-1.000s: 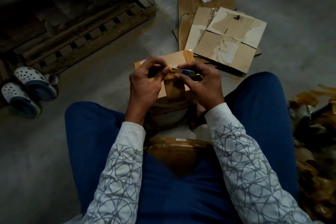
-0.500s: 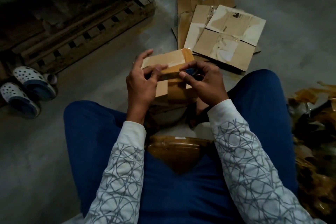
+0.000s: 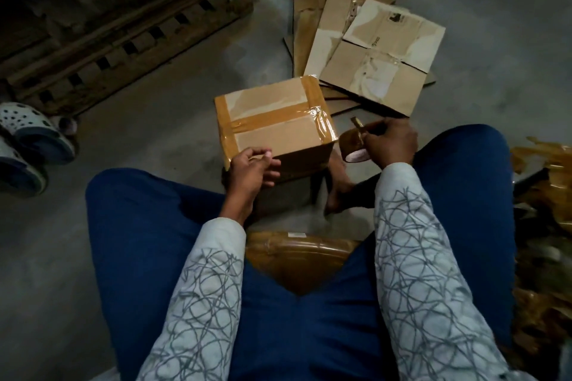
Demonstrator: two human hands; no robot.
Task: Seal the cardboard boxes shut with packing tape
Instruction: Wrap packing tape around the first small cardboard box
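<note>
A small cardboard box (image 3: 272,120) sits between my knees with its top up. Brown tape runs across its middle seam and along both end edges. My left hand (image 3: 253,168) grips the box's near left corner, fingers curled against the front face. Just right of the box, my right hand (image 3: 390,142) holds a roll of brown packing tape (image 3: 353,147). A short loose end of tape (image 3: 357,124) sticks up from the roll. The roll is a little apart from the box.
Flattened cardboard boxes (image 3: 380,52) are stacked behind the box. A wooden pallet (image 3: 123,34) lies at the far left, with sandals (image 3: 31,133) beside it. Crumpled tape scraps (image 3: 544,182) pile up at the right. A tape-wrapped bundle (image 3: 297,257) lies between my legs.
The box was held up in both hands, the right hand working at its tape. It is now lower with its top facing up, and the right hand has moved off to the right with the roll.
</note>
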